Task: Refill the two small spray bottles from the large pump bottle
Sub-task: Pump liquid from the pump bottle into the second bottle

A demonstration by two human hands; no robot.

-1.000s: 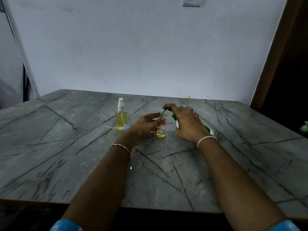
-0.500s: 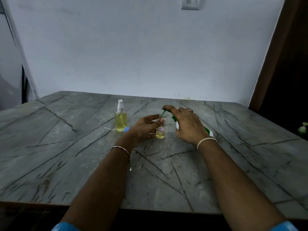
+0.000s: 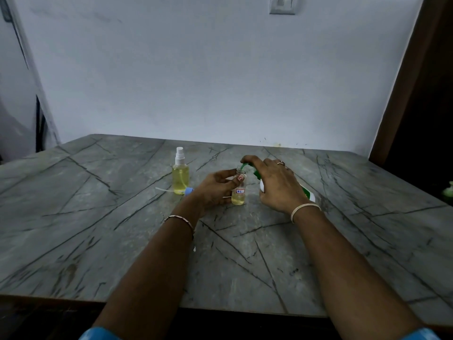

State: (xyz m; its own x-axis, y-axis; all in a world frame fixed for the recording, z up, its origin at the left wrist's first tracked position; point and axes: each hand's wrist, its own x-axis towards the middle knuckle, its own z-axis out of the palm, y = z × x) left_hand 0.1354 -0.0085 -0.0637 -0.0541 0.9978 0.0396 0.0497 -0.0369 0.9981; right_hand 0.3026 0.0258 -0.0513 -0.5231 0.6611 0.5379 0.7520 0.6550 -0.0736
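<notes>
- Plainly, a grey veined bench (image 3: 98, 229) met a white wall (image 3: 196, 69).
- At left stood a capped bottle (image 3: 180, 177), nearly full of yellow liquid.
- Mid-bench, the left grip (image 3: 215, 190) grasped the open bottle (image 3: 238, 196), part-filled.
- Beside it the right grip (image 3: 277, 185) clasped the pump bottle (image 3: 305, 192), its spout over that mouth.

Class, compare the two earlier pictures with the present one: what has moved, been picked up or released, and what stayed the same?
Nothing visibly moved, and nothing was taken or let go. The left hand still holds the open small bottle; the right hand still grips the large pump bottle, green nozzle over its mouth. The capped spray bottle stands unmoved.
</notes>
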